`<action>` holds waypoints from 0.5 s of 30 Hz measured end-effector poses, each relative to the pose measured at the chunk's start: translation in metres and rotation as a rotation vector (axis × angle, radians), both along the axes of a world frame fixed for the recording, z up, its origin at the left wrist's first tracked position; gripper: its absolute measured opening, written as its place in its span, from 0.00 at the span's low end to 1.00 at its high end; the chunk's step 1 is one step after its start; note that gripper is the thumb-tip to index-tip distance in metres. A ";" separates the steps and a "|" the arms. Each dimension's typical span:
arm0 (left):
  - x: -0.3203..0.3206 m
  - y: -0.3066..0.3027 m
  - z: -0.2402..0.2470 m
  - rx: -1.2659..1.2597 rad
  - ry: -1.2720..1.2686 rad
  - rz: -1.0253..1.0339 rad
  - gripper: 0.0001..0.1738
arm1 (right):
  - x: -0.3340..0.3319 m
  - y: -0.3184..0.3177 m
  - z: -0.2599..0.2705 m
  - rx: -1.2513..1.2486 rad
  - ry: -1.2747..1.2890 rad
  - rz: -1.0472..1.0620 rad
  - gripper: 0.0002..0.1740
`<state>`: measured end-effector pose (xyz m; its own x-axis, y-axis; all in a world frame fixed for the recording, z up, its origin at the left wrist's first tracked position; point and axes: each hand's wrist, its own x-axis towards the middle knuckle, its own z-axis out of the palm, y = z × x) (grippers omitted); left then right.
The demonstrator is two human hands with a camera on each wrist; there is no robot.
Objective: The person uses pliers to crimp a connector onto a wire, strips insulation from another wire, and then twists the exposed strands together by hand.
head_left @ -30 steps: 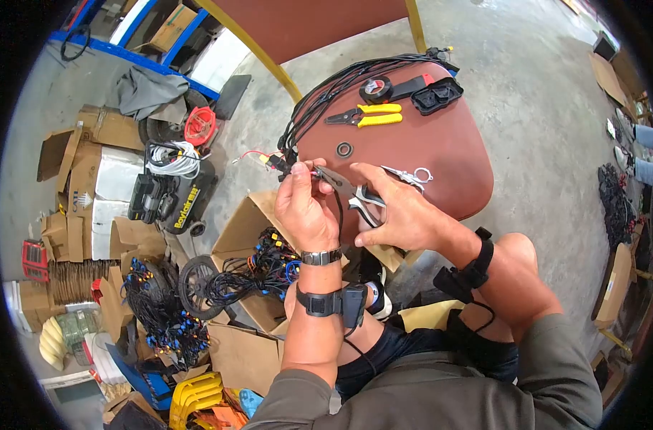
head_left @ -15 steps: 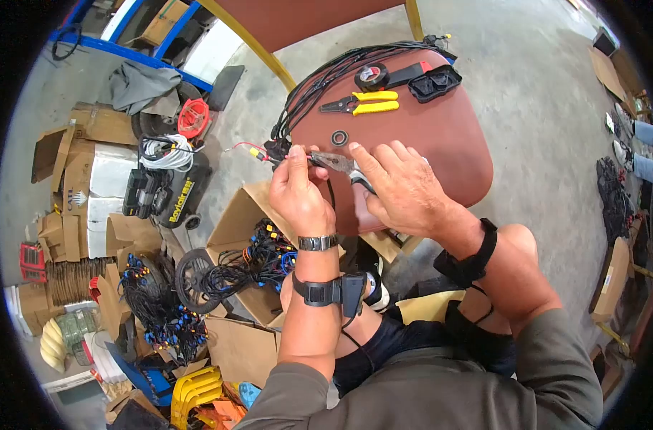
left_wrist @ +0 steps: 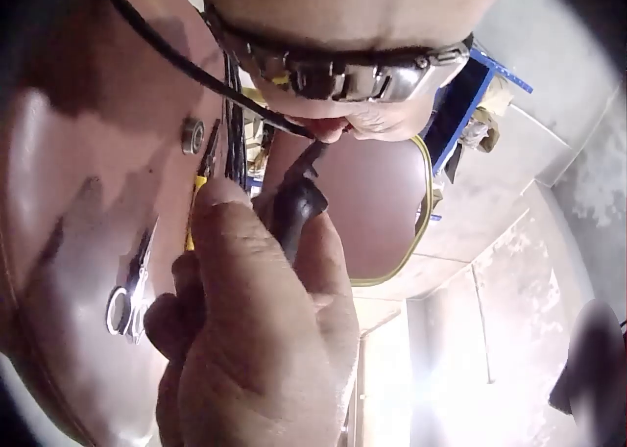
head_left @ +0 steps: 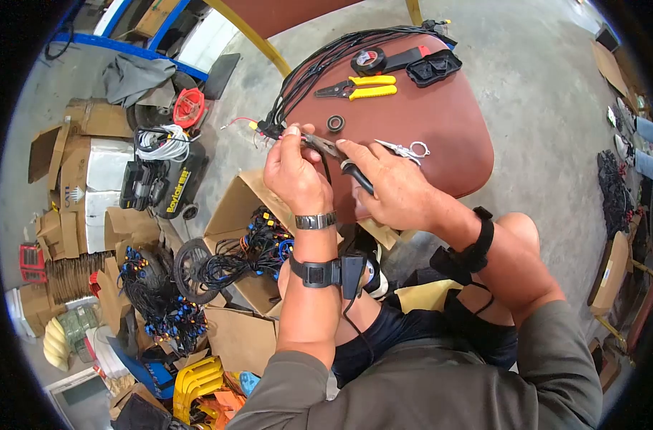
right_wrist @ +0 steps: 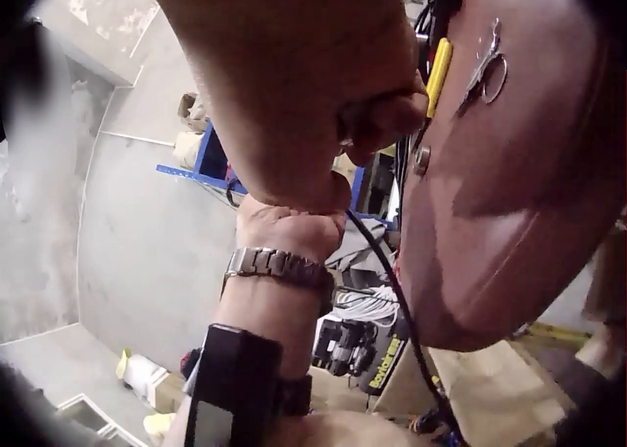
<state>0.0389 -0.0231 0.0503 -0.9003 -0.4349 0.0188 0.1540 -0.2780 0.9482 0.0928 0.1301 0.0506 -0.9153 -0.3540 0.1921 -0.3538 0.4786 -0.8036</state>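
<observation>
The left hand [head_left: 296, 172] pinches thin wires beside a black connector [head_left: 270, 130] at the left edge of the brown seat [head_left: 441, 136]. From the connector a red wire [head_left: 239, 120] sticks out to the left. The right hand [head_left: 398, 183] is curled round the dark handles of pliers [head_left: 325, 145], whose jaws lie at the left fingertips. Whether the jaws touch a wire is hidden. In the left wrist view the right hand [left_wrist: 265, 310] grips the pliers' handle [left_wrist: 297, 212]. A black cable [right_wrist: 392, 271] hangs below the hands in the right wrist view.
On the seat lie yellow-handled strippers [head_left: 369, 87], a black tape roll [head_left: 368, 61], a black tray [head_left: 434, 68], a small ring [head_left: 335, 123], folding scissors [head_left: 405, 150] and a cable bundle [head_left: 319, 64]. Below left stands a cardboard box [head_left: 233, 208] of wires.
The right hand has closed round the pliers' handles, which stood spread a second ago. Both hands and the seat appear higher and slightly further left in the head view.
</observation>
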 end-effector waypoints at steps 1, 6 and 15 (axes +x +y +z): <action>0.000 0.000 0.001 0.039 0.004 -0.005 0.08 | 0.002 -0.002 -0.003 -0.057 -0.028 0.000 0.38; 0.001 0.000 0.003 0.192 0.033 -0.016 0.08 | 0.010 -0.008 0.003 -0.299 -0.263 0.054 0.39; 0.003 -0.007 0.004 0.232 -0.048 -0.085 0.11 | 0.021 -0.018 0.001 -0.810 -0.653 0.136 0.37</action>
<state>0.0422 -0.0303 0.0545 -0.9314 -0.3447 -0.1166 0.0768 -0.4993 0.8630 0.1133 0.1119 0.0516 -0.8887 -0.4478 -0.0991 0.2534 -0.2993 -0.9199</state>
